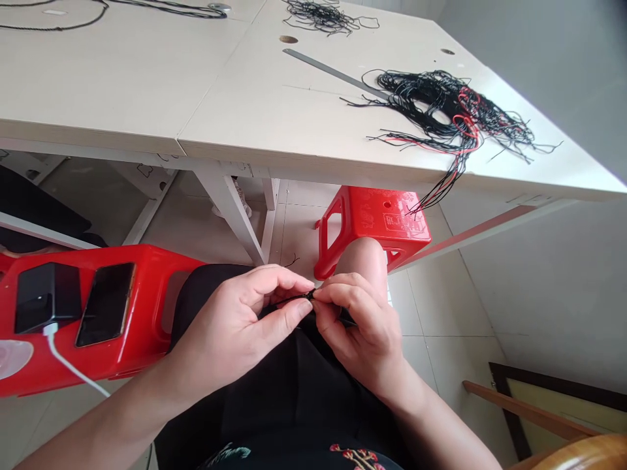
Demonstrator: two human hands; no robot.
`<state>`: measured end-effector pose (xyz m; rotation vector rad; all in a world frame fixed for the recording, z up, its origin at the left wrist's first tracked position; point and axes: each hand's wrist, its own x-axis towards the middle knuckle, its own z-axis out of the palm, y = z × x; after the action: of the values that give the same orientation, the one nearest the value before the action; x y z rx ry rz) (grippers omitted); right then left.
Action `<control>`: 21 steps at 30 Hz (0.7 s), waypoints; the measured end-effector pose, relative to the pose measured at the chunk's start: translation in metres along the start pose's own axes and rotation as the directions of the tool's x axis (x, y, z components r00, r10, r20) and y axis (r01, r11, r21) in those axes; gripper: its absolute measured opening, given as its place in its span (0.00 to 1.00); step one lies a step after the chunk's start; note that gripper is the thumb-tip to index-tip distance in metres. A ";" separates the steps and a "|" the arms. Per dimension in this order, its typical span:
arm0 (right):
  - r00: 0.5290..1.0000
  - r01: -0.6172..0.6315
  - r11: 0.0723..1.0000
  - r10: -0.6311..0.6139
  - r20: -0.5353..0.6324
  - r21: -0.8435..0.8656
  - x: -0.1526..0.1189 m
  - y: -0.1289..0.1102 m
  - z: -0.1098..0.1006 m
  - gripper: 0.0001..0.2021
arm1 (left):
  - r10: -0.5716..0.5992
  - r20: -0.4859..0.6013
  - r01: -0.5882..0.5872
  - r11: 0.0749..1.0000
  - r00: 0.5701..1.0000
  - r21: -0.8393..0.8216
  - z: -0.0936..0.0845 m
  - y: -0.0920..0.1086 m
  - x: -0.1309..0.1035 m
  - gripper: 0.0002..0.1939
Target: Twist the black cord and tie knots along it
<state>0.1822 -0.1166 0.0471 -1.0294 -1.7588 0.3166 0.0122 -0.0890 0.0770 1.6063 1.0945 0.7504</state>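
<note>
A thin black braided cord (290, 300) runs between my hands, just above my lap. My left hand (240, 323) pinches it between thumb and fingers. Close beside it, my right hand (365, 320) pinches the cord's knotted-looking part, fingertips nearly touching those of the left. Most of the cord's length is hidden by the fingers and blends into the black clothing (274, 405) beneath.
On the pale table (147, 85) lie a bundle of black and red cords (435, 104), partly over the edge, a metal ruler (333, 72) and loose black cords (326, 16). A red stool (147, 274) holds a phone (106, 303) and a black cabled box (49, 297). Another red stool (365, 215) stands underneath.
</note>
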 end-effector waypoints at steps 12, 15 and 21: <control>0.988 -0.149 0.978 0.142 0.051 0.148 -0.001 -0.001 0.002 0.09 | 0.033 -0.104 -0.029 0.999 0.994 0.040 0.001 0.009 0.002 0.06; 0.973 -0.232 0.947 0.228 0.046 0.223 0.000 -0.004 0.003 0.06 | 0.073 -0.136 -0.065 0.996 0.988 0.061 0.002 0.008 0.001 0.08; 0.952 -0.300 0.918 0.307 0.017 0.261 0.000 -0.006 0.007 0.06 | 0.118 -0.168 -0.096 0.987 0.979 0.131 0.006 0.008 -0.001 0.12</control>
<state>0.1728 -0.1183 0.0482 -1.1059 -1.4841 0.7091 0.0193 -0.0924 0.0832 1.7397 1.2069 0.9258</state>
